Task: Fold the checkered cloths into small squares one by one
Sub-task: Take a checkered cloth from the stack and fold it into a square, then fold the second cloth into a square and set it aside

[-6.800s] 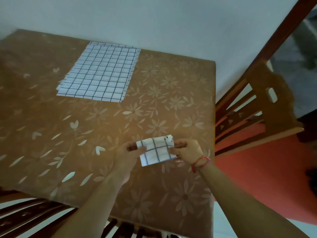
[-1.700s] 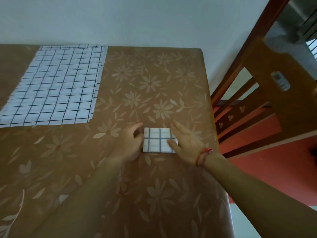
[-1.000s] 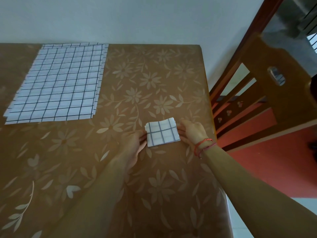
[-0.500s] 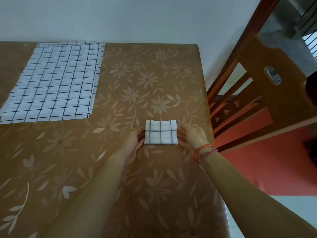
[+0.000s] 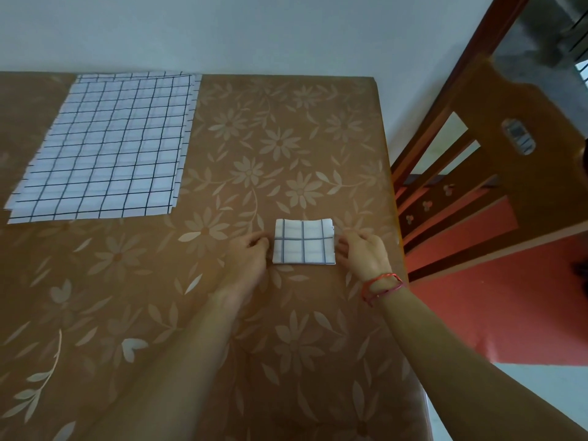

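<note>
Folded cloth on table between hands; cloth stack far left.

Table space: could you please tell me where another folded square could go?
Bare tablecloth lies between the cloth stack and the table's right edge. The folded square is hemmed in by the left hand and right hand.

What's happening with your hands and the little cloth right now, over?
Left hand and right hand flank the folded cloth, fingertips at its edges, nothing lifted. Cloth lies flat, a small square. Unfolded stack waits far left. Nothing in the way.
</note>
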Action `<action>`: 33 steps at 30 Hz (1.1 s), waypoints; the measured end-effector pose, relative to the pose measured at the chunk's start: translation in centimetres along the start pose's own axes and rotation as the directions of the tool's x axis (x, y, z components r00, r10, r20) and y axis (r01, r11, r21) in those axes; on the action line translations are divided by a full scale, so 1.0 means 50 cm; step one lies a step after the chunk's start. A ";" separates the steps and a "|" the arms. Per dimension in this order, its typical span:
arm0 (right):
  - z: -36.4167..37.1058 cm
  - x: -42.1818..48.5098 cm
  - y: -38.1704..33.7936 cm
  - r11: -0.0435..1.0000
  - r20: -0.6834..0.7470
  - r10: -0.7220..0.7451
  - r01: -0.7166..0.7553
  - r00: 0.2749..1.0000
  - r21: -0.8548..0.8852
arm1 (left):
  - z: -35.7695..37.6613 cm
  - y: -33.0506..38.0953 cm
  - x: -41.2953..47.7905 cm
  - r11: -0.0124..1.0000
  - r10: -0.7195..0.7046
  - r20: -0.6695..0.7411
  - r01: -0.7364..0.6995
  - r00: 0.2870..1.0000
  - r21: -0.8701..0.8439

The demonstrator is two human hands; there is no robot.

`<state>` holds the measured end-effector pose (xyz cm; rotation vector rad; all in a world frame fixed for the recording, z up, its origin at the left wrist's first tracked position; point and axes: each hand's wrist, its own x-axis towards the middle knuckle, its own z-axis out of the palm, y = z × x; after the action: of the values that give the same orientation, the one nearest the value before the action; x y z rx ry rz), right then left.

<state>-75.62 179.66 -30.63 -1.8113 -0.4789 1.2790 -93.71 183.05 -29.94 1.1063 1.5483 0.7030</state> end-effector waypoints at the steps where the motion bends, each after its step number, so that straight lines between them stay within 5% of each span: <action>1: -0.002 0.003 0.003 1.000 0.004 0.012 -0.012 1.000 0.019 | 0.000 0.000 0.002 0.994 -0.055 0.011 0.056 0.998 -0.096; 7: -0.002 -0.004 0.000 0.993 0.031 0.038 -0.041 0.999 0.108 | 0.000 0.001 0.010 0.947 -0.161 0.037 0.165 0.986 -0.277; 19: -0.004 -0.001 0.006 0.995 0.070 0.012 -0.019 0.997 0.098 | -0.003 -0.003 0.006 0.955 -0.129 0.054 0.139 0.990 -0.264; 27: -0.011 -0.026 -0.008 0.958 0.140 -0.128 0.159 0.982 -0.237 | -0.073 -0.013 -0.049 0.997 0.043 0.026 -0.045 0.999 0.067; 33: 0.008 -0.137 -0.047 0.700 0.311 -0.391 0.500 0.866 -0.510 | -0.158 0.009 -0.173 0.818 0.368 -0.040 -0.304 0.929 0.488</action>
<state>-78.40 176.29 -24.84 -1.8781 -1.4594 1.0030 -101.03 176.21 -23.87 1.7684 1.7076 0.6541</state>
